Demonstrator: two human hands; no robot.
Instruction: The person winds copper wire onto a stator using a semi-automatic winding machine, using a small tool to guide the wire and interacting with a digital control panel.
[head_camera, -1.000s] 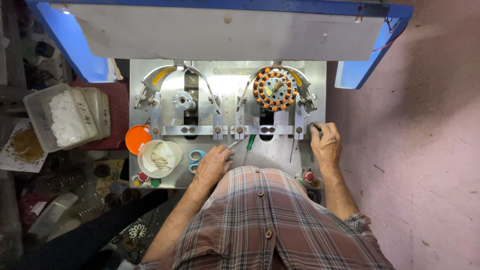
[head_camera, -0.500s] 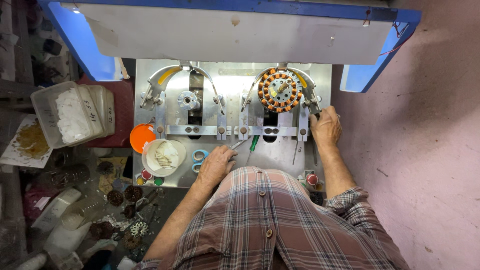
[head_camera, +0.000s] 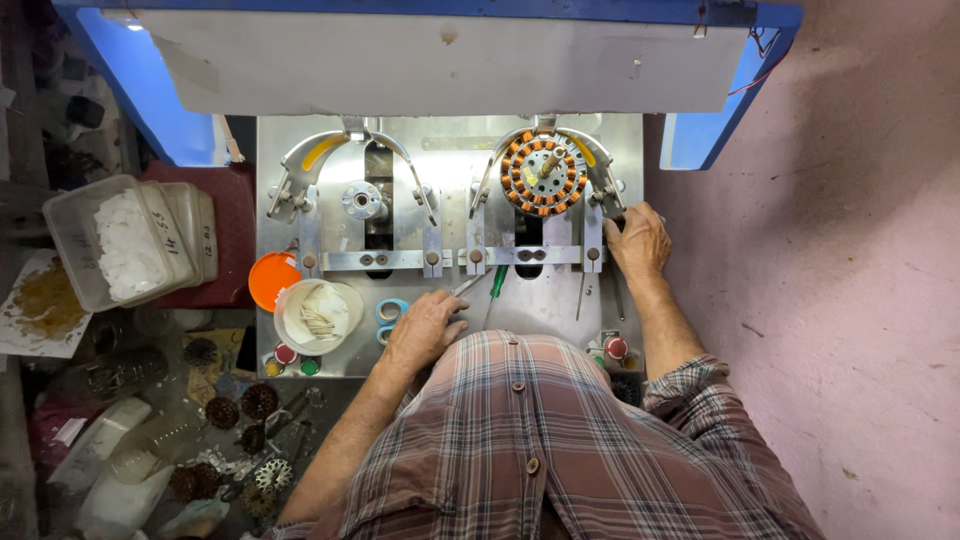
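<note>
We see a round stator wound with copper coils seated in the right-hand fixture of a steel machine plate, held between two curved metal arms. Our right hand rests just beside it, at the lower end of the right curved arm; its fingers curl over the metal there, but we cannot tell whether they actually clamp anything. Our left hand lies lower on the plate, fingers bent loosely downward and touching a pair of scissors with blue handles; whether it grips them is hidden by the knuckles. A green-handled tool lies between the two hands.

The left-hand fixture on the plate carries only a bare steel hub. Below it stand a white tub of paper strips and an orange lid touching its rim. A red button sits near our right forearm. On the bench to the left are clear plastic boxes, one filled with white pieces, and further down several small wound cores lie scattered.
</note>
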